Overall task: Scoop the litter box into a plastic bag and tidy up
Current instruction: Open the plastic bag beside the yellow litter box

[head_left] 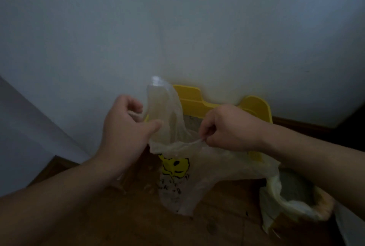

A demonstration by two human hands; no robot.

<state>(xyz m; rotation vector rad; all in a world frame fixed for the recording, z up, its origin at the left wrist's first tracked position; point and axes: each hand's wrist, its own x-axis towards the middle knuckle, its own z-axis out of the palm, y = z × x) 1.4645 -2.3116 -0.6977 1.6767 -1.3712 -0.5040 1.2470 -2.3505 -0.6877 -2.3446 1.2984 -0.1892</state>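
Dim, bluish-grey light fills the frame, soft and without hard shadows or glare. The wall (177, 18) is palest at upper right; the floor (217, 228) at the bottom is murky. Detail is grainy, the print on the plastic bag (177, 184) is smeared, and the edges bend with wide-angle distortion.

We see a dim home room: a plain white wall (177, 18) meets a brown wooden floor (217, 228), with a yellow plastic litter box (197, 101) against the wall and a small bag-lined bin (296, 192) nearby.
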